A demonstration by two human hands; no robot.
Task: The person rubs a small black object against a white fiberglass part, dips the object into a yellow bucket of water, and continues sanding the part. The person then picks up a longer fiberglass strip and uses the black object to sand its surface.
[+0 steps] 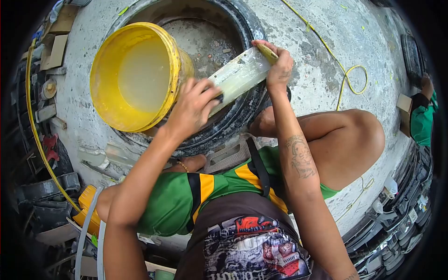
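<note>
A long, pale, cloudy strip, wet-looking and resembling a plastic lamp lens, slants over the tyre-like black ring. My right hand grips its upper right end, thumb and fingers wrapped around a yellowish edge. At the lower left end, my left hand presses on the strip with bent fingers, slightly smeared by motion. A small dark piece shows at those fingertips; its kind I cannot make out. Beside my left hand, a yellow bucket leans tilted inside the ring, holding cloudy water.
The large black tyre ring has a wet, dirty inside. A yellow hose loops across the concrete floor. Dark car parts are piled on the right, and boxes stand at left. Another person's green sleeve is at far right.
</note>
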